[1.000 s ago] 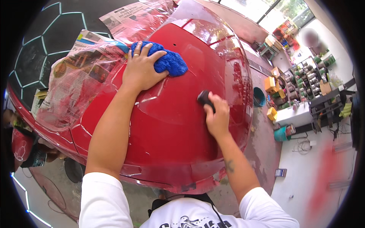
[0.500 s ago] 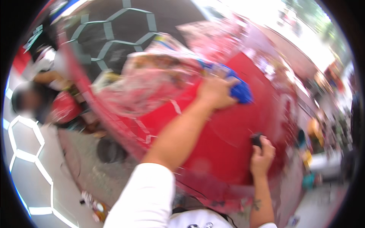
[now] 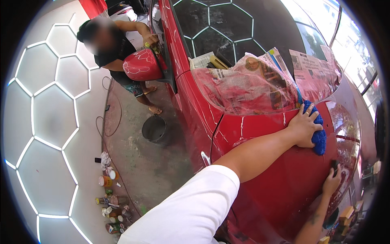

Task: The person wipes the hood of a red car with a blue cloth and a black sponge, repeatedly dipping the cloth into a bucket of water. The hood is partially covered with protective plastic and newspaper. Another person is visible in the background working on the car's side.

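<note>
My left hand (image 3: 304, 127) presses a blue microfibre cloth (image 3: 319, 136) against the red car hood (image 3: 268, 175), close to the lower edge of the newspaper masking. Its fingers are spread over the cloth and hold it. Lower and farther right, my right hand (image 3: 332, 182) grips a small black block (image 3: 334, 166) at the panel's curved side. How the block meets the paint is partly hidden by the fingers. Newspaper sheets (image 3: 252, 83) under clear film cover the lower part of the dark windshield (image 3: 227, 24).
Another person (image 3: 109, 44) stands beyond the red side mirror (image 3: 143, 65), one hand on a yellowish cloth at the car. A black bucket (image 3: 154, 128) sits on the floor. Several jars and cans (image 3: 115, 211) line the wall. Wooden blocks (image 3: 346, 214) lie at the right.
My view has swung left and steadied, so the hood and both hands appear farther right. The left hand still holds the blue cloth, the right the black block.
</note>
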A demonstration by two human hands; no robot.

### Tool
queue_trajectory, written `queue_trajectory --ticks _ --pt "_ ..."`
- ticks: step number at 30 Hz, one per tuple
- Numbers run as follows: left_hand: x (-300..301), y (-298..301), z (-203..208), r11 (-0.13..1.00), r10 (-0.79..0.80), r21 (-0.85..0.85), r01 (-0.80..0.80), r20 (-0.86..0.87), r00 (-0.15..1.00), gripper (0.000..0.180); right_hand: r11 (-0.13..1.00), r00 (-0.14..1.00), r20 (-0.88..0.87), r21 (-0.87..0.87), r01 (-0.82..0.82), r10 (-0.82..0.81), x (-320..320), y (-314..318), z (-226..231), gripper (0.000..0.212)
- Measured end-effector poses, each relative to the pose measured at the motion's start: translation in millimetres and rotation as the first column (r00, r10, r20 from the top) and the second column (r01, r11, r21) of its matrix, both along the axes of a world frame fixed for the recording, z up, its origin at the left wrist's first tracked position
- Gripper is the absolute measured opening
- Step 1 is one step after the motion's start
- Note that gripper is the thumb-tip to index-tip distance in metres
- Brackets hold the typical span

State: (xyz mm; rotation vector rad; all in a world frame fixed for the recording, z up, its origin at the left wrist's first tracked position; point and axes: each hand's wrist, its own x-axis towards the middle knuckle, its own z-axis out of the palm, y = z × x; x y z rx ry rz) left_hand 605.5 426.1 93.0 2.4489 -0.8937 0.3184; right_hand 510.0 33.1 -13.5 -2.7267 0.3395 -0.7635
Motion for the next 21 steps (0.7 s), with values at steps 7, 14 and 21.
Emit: queue_trajectory --ticks 7,14,21 --pt "9.1 -20.7 8.3 1.000 0.000 0.008 0.000 0.038 0.999 0.078 0.997 0.999 0.025 0.056 -0.047 0.045 -228.6 112.2 13.4 0.051" --pt "-2.8 -4.7 3.4 1.000 0.007 -0.028 -0.007 0.011 1.000 0.078 0.998 0.996 0.087 0.064 0.018 -0.024 12.8 -44.1 -14.4 0.048" --pt "-1.5 -30.1 35.1 0.993 -0.073 -0.083 0.085 0.143 0.987 0.078 0.964 0.971 0.039 -0.120 0.237 -0.234 165.8 -275.2 54.5 0.051"
